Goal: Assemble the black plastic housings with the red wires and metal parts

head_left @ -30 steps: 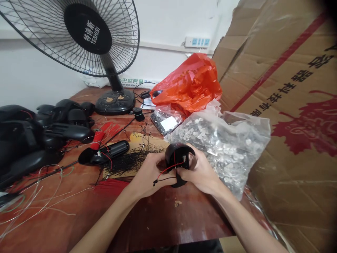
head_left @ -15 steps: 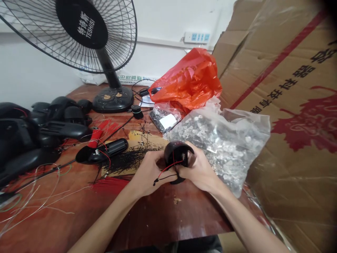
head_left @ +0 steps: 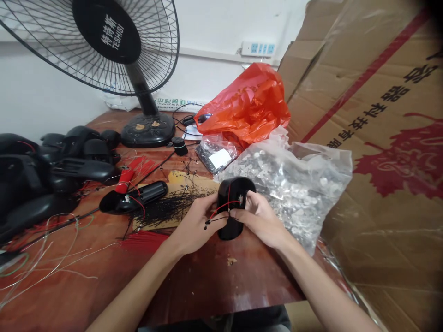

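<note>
A glossy black plastic shell (head_left: 231, 228) is held between both hands above the table's front part. My left hand (head_left: 199, 226) is closed on its left side, with the thumb over the shell's face. From the right, my right hand (head_left: 265, 219) grips it, its thumb pressed near the middle. A red wire (head_left: 223, 204) curves across the shell's hollow side, and thin black leads with small dark ends stick out over my left thumb. A similar black shell (head_left: 155, 192) with a red wire lies on the table to the left.
Black housings (head_left: 83, 170) are piled at the left, beside a fan (head_left: 148, 131). Black wires (head_left: 169, 207) and red wires (head_left: 143, 240) lie mid-table. A clear bag of metal pieces (head_left: 294, 189), a red bag (head_left: 249, 106) and a large carton (head_left: 380, 221) stand right.
The shell has tilted in my hands, so more of its hollow inner side and lower end faces the camera. Both thumbs have shifted slightly up with it.
</note>
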Tool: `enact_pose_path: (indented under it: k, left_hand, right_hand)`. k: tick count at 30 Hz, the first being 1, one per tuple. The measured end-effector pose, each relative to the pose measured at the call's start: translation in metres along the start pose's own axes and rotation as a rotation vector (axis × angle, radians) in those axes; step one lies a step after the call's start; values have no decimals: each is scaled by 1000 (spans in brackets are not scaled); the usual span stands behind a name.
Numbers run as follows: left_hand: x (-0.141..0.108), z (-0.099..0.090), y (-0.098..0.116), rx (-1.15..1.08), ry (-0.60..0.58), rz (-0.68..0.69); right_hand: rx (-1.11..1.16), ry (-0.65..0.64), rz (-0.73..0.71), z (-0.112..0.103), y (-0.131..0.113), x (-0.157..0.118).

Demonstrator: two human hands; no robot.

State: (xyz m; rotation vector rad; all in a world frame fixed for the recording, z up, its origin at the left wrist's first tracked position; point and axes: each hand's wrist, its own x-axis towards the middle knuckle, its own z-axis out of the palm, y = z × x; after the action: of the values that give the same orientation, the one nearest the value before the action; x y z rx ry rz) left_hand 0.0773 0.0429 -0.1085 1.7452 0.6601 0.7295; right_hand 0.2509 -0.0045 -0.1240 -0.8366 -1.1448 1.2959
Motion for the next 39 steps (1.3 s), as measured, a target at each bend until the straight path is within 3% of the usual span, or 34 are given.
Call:
enact_pose_path:
  k: [4,11,19,33,39]
  left_hand:
    - [1,1,-8,11,33,-12]
    - [-1,3,-26,36,87,-126]
    - [2,13,-16,-77,18,-111]
    - [3,13,-15,54,67,-114]
    - [5,10,-22,-62,104,-130]
  right_hand:
    - [100,-25,17,-1,2,1]
    - [64,38,42,-1,4,2]
    - [-39,64,18,-2,6,2]
    - [-180,42,-22,3,-2,1]
    - [-35,-7,39,-3,1,1]
